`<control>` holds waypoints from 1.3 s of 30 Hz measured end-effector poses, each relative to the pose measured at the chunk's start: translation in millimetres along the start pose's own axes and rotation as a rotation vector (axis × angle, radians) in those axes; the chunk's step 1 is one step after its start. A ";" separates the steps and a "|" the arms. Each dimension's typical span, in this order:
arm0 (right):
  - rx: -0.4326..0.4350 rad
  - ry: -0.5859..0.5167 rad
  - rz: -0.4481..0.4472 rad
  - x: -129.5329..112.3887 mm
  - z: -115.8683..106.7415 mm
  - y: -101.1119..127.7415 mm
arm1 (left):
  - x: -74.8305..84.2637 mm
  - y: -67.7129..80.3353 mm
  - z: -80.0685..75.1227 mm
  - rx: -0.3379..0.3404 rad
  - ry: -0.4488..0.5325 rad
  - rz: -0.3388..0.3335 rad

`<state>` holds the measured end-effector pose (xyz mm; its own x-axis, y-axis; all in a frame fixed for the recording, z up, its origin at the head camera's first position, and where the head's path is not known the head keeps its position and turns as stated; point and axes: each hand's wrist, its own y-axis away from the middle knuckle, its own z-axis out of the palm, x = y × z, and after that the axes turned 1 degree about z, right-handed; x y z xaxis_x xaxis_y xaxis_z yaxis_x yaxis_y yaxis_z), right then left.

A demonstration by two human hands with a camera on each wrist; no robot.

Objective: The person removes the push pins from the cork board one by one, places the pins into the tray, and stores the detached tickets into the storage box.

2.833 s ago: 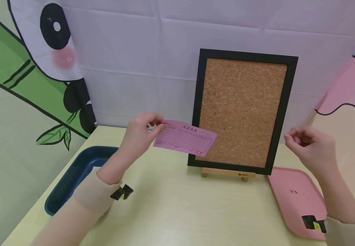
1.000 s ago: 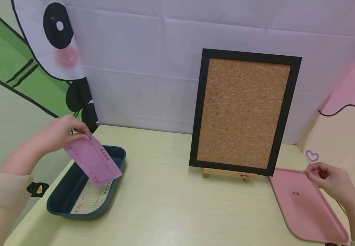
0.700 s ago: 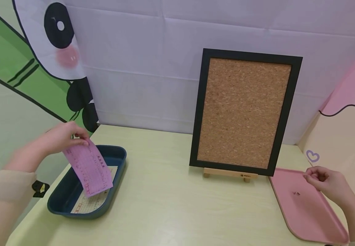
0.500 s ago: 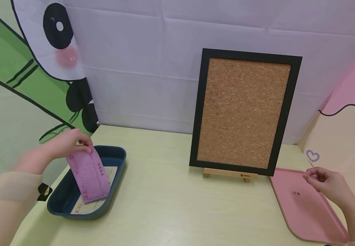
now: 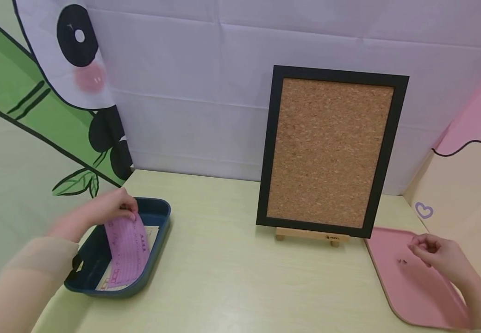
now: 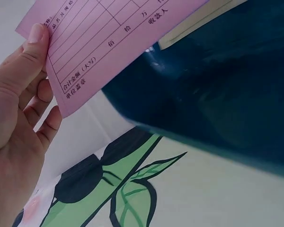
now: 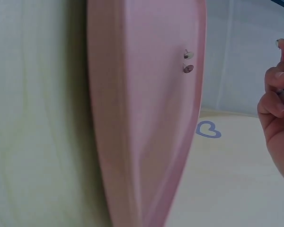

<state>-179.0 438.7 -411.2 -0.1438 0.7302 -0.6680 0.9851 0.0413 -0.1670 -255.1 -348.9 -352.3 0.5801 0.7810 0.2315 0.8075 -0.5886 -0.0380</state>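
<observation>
My left hand (image 5: 127, 212) pinches the top edge of a pink printed slip (image 5: 126, 252), which hangs down into a dark blue tray (image 5: 162, 213) at the table's left edge. A cream slip (image 5: 152, 232) lies flat in that tray. In the left wrist view my thumb (image 6: 34, 40) lies on the pink slip (image 6: 104, 42) above the blue tray (image 6: 217, 94). My right hand (image 5: 422, 246) hovers over a pink tray (image 5: 415, 300) with its fingers curled together. Anything between those fingers (image 7: 278, 78) is hidden. Two pins (image 7: 188, 61) lie in the pink tray (image 7: 146, 118).
A black-framed cork board (image 5: 332, 148) stands bare on a small wooden easel (image 5: 311, 235) at the back of the table (image 5: 240, 277). Printed cloth walls close in the back and both sides.
My left hand carried the pink slip from in front of the cork board leftward and lowered it into the blue tray. My right hand came down over the pink tray.
</observation>
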 end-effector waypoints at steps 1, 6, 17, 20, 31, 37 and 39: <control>-0.002 -0.002 -0.002 2.3 0.9 0.4 | -1.3 -0.1 3.3 0.003 -0.011 0.002; -0.025 0.004 -0.012 12.3 4.9 1.4 | -3.5 -2.0 17.0 0.002 -0.052 -0.020; -0.142 0.018 -0.019 34.7 10.4 -2.4 | -7.6 -7.9 33.5 -0.004 -0.099 0.059; -0.180 0.055 -0.032 41.7 11.4 -3.7 | -9.8 -8.7 39.4 -0.010 -0.114 0.084; -0.365 0.070 -0.088 53.4 13.4 -10.2 | -14.9 -13.7 51.5 -0.045 -0.105 0.092; -0.388 0.083 -0.072 58.4 13.2 -10.8 | -12.2 -17.1 56.2 -0.050 -0.100 0.062; -0.388 0.096 -0.063 58.8 13.0 -11.0 | -11.7 -17.4 57.6 -0.057 -0.096 0.036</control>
<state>-199.5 472.3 -458.1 -0.2142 0.7775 -0.5914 0.9396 0.3294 0.0929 -269.8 -335.7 -410.3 0.6187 0.7736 0.1367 0.7799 -0.6258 0.0118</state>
